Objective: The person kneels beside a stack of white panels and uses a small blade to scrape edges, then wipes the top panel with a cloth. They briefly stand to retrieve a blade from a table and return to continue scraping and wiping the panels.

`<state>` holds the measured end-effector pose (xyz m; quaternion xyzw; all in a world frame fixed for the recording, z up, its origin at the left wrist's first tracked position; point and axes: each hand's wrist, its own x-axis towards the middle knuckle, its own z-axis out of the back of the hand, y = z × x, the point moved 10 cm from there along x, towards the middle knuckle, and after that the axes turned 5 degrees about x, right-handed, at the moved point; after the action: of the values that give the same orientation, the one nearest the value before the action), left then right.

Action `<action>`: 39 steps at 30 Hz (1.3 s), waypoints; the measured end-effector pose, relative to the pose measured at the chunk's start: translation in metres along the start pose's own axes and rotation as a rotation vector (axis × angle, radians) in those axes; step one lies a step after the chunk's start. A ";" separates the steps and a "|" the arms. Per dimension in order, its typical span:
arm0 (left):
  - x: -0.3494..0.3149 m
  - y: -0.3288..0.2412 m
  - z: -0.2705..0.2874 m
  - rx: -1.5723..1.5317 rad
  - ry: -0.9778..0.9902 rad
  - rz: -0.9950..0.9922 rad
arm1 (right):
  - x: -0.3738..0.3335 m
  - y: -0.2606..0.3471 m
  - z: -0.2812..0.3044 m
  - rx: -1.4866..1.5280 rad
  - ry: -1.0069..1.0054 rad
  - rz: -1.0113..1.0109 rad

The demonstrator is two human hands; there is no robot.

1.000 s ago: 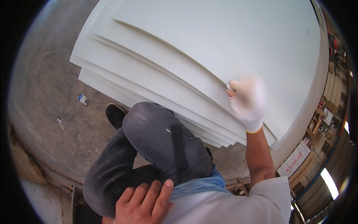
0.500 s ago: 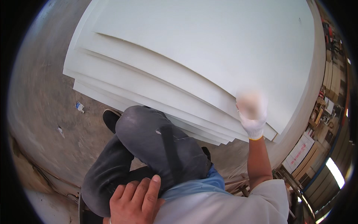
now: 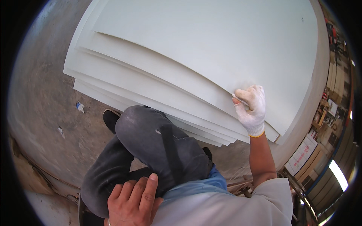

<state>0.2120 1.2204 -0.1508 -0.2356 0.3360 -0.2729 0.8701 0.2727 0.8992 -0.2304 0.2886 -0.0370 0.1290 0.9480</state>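
My right hand (image 3: 250,105), in a white knitted glove with a yellow cuff edge, is at the near edge of the top sheet of a stack of large pale boards (image 3: 211,41). Its fingers are curled in and meet the thumb, whose bare tip shows. Something thin and whitish seems pinched there, too small to make out. Bare, my left hand (image 3: 132,199) rests on my lap by the dark trousers (image 3: 151,139), its fingers laid out and loosely bent. The boards lie slightly staggered, so several edges show like steps.
Under the stack is a brown-grey concrete floor (image 3: 41,98). A small crumpled blue-and-white wrapper (image 3: 80,107) lies left of my shoe (image 3: 111,121). Along the right side are shelves or piles with cartons (image 3: 301,153) and wooden pieces.
My right hand was blurred by motion over the board edge; now it is sharp, slightly farther up, with thumb and fingers meeting. My left hand has barely shifted.
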 end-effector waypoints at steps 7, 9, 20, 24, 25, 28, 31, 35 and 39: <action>0.001 0.000 0.000 0.014 -0.003 0.017 | 0.004 0.003 0.002 -0.005 0.002 0.020; 0.002 -0.001 -0.001 0.001 -0.023 0.011 | 0.004 -0.001 -0.004 -0.008 0.047 -0.008; -0.001 0.000 -0.001 0.003 -0.002 0.013 | -0.003 -0.007 -0.009 0.011 -0.018 -0.010; -0.002 0.001 0.000 0.014 -0.056 -0.009 | 0.003 0.001 -0.004 0.017 -0.062 0.038; -0.002 0.001 -0.001 0.010 -0.057 -0.013 | 0.005 0.000 -0.009 -0.012 -0.014 0.020; -0.003 -0.001 -0.002 0.004 -0.056 -0.033 | 0.009 0.006 -0.010 -0.036 -0.013 0.062; -0.004 -0.001 -0.001 0.002 -0.057 -0.026 | 0.011 0.005 -0.012 -0.030 -0.003 0.037; -0.005 0.002 0.000 0.003 -0.019 0.006 | 0.013 0.004 -0.013 0.016 -0.016 -0.010; -0.005 -0.001 0.000 -0.013 -0.005 -0.015 | 0.017 0.007 -0.017 -0.043 0.028 -0.011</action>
<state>0.2082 1.2228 -0.1479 -0.2445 0.3336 -0.2768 0.8674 0.2875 0.9182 -0.2377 0.2666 -0.0249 0.1271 0.9551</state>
